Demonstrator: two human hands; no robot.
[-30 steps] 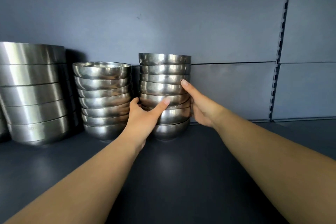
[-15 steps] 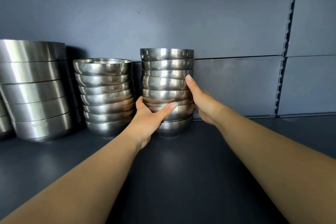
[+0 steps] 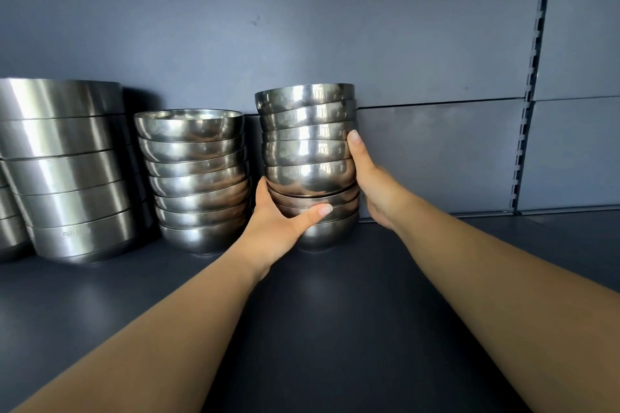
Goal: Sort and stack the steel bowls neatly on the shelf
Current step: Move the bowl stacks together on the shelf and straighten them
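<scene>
A tall stack of small steel bowls point(image 3: 307, 151) stands on the dark shelf point(image 3: 335, 312) near the back wall. My left hand point(image 3: 278, 221) grips its lower left side, thumb across the front of a low bowl. My right hand point(image 3: 372, 178) holds the right side, thumb up along the middle bowls, fingers hidden behind. The upper bowls lean slightly out of line with the lower ones. A second, shorter stack of like bowls point(image 3: 198, 178) stands just to the left, untouched.
A stack of larger straight-sided steel bowls point(image 3: 70, 171) fills the far left, with more steelware cut off at the frame's edge. A slotted upright rail point(image 3: 533, 77) runs down the grey back wall on the right.
Both hands have stayed on the tall stack. The right thumb has climbed a little higher up its side. The upper bowls now sit slightly tilted, and the view has drifted closer.
</scene>
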